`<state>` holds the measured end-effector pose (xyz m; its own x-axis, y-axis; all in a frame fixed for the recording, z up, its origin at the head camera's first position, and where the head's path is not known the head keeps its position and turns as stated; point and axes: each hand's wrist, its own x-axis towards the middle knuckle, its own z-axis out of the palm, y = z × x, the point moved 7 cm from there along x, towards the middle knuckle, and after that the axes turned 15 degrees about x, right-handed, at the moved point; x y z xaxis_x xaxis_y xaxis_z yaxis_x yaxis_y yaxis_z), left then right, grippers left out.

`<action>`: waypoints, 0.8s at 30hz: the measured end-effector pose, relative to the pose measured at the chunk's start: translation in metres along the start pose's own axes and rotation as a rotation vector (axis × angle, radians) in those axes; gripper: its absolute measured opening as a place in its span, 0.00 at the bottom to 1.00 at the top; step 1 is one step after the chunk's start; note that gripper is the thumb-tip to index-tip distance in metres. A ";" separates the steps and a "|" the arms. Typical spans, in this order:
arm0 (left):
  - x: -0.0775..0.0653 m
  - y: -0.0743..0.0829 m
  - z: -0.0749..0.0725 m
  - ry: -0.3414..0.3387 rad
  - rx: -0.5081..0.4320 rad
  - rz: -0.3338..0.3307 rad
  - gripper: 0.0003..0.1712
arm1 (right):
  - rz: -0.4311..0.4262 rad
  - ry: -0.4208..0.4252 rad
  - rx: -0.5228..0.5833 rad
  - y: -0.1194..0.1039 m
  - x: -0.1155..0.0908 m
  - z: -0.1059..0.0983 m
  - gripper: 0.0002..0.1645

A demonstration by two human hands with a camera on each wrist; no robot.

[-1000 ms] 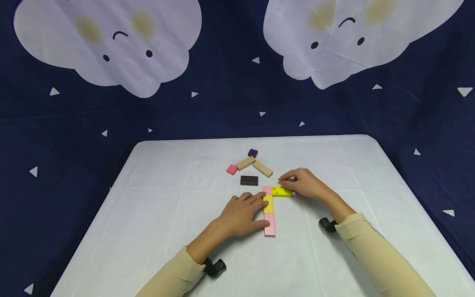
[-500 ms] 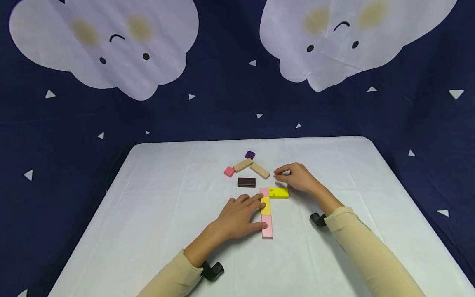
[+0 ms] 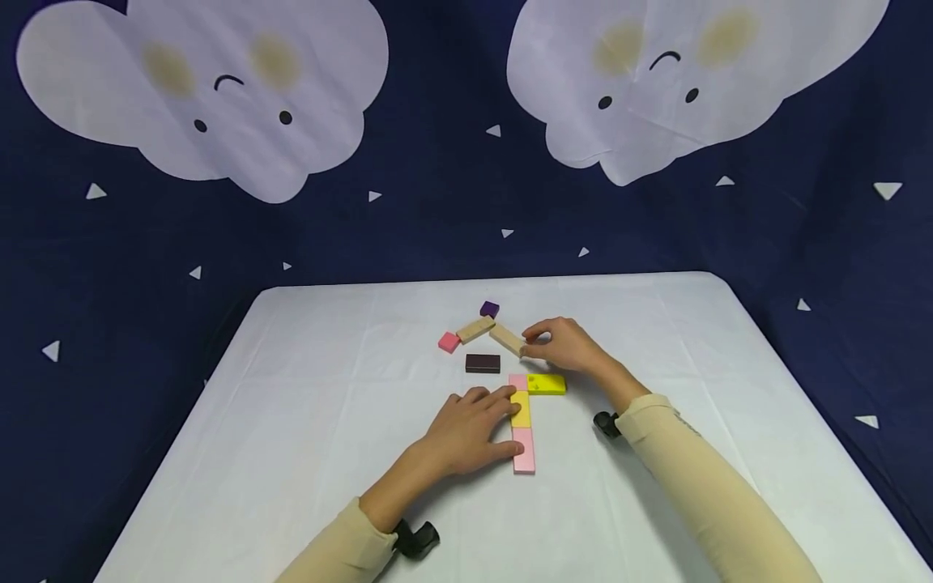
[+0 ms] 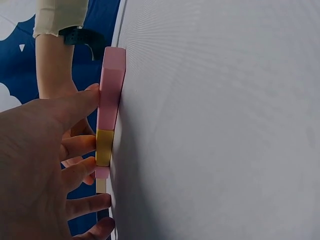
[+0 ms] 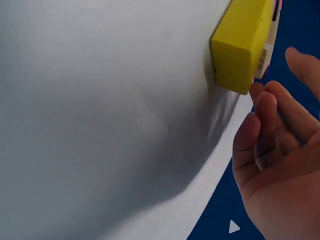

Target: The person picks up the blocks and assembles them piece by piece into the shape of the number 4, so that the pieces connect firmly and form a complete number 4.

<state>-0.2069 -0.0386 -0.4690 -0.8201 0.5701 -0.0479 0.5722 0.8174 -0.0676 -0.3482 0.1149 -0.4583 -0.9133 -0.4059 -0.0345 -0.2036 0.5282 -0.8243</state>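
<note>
My left hand (image 3: 462,429) lies with fingers spread along a column of blocks. Its thumb touches the long pink block (image 3: 525,463); fingertips touch the yellow-orange block (image 3: 521,414) and reach the small pink block (image 3: 518,380). In the left wrist view, the long pink block (image 4: 111,95) lies flat, end to end with the yellow-orange one. A bright yellow block (image 3: 548,385) extends rightward from the column's top. My right hand (image 3: 564,344) is at the near end of a tan block (image 3: 504,338), thumb and index finger apart; the right wrist view shows that gap too.
Behind the column lie a dark brown block (image 3: 483,363), a second tan block (image 3: 476,329), a coral-pink block (image 3: 449,342) and a purple block (image 3: 489,309). The white table (image 3: 313,437) ends at a dark blue cloud-patterned cloth (image 3: 437,210).
My right hand has moved left and slightly farther from me, from above the bright yellow block to the end of the tan block. The left hand stays on the column.
</note>
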 end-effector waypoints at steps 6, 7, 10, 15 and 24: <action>0.000 0.002 0.000 0.009 0.004 0.000 0.38 | 0.047 0.032 -0.091 -0.001 0.004 0.006 0.31; -0.001 0.002 0.000 0.011 0.004 -0.001 0.38 | 0.051 0.044 -0.111 -0.002 0.004 0.007 0.31; -0.002 0.001 -0.001 0.013 -0.003 -0.009 0.37 | 0.055 0.059 -0.157 -0.005 0.006 0.011 0.31; -0.004 -0.001 0.000 0.015 -0.009 -0.019 0.37 | 0.056 0.074 -0.188 -0.009 0.006 0.017 0.28; 0.000 0.001 -0.001 0.022 -0.010 -0.005 0.37 | 0.031 0.126 -0.207 -0.008 0.004 0.014 0.22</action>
<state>-0.2065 -0.0373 -0.4684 -0.8228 0.5677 -0.0259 0.5682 0.8208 -0.0581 -0.3457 0.0989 -0.4598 -0.9545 -0.2973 0.0234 -0.2306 0.6859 -0.6902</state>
